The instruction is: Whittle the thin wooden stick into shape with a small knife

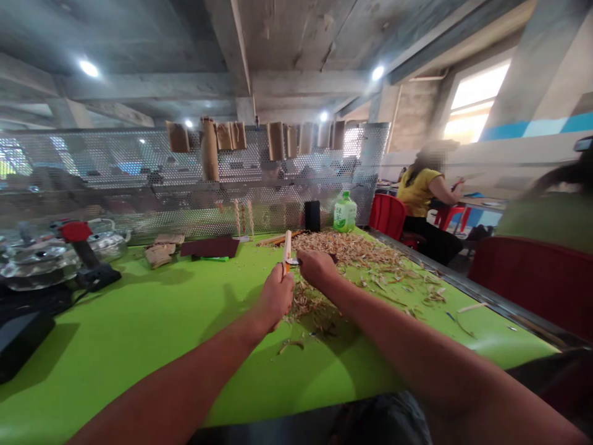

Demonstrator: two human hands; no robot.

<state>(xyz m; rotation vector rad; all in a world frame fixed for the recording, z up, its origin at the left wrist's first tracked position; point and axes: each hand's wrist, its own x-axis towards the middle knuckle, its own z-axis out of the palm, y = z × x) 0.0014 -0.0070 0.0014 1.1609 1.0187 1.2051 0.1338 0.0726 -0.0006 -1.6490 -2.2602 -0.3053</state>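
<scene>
Near the middle of the green table, my left hand is closed around the lower end of a pale wooden stick, which points up and away from me. My right hand is closed on a carving knife; its handle is mostly hidden in the fist. The knife's blade lies against the stick just above my left fingers. A bit of orange shows beside the left thumb, too small to name. Curled wood shavings lie under and around both hands.
A larger heap of shavings spreads behind my right hand, near a green bottle. Dark sandpaper lies at back left, with glass pots farther left. A perforated metal screen closes the back. Two people sit at right.
</scene>
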